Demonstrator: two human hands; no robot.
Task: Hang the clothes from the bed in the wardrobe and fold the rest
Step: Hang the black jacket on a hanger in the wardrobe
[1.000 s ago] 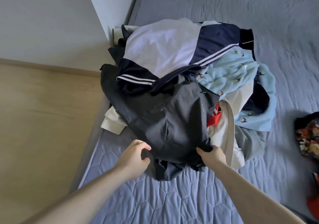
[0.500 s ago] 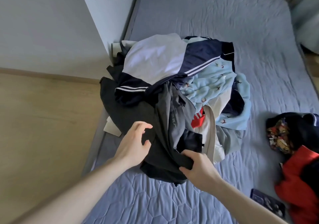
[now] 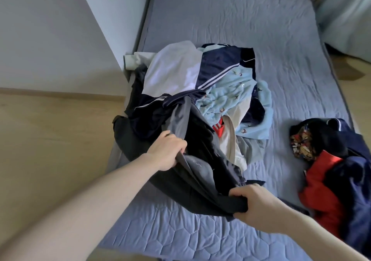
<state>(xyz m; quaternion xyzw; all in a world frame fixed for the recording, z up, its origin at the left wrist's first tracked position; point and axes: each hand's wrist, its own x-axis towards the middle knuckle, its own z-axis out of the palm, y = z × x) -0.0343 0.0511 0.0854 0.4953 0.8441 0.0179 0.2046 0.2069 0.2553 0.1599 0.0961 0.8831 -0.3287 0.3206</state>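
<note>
Head view, looking down at bed w/ grey-blue quilted cover.

Clothes pile sits on near-left part of bed, by the wall corner. Top of pile: white garment, navy jacket w/ white stripes, light blue top w/ small bird print. Bit of red/white fabric shows in the middle, cream piece just beside it.

Dark garment – dark grey/black, lies at front of pile, partly hanging over left bed edge, upper part tucked under the navy jacket.

L hand: fingers curled round a bunched fold of the dark garment at its left side, grip closed on fabric.
R hand: fingers curled round the garment's near-right edge, thumb on top, fabric bunched in grip. Both forearms reach in from bottom of frame. Garment stretched btw the two hands, raised a little off the cover at the front; exact lift can't tell.

Second heap at right edge of bed, well apart from main pile: black, red, navy pieces + a multicolour patterned item.

Wood floor to the left, white wall above it.
</note>
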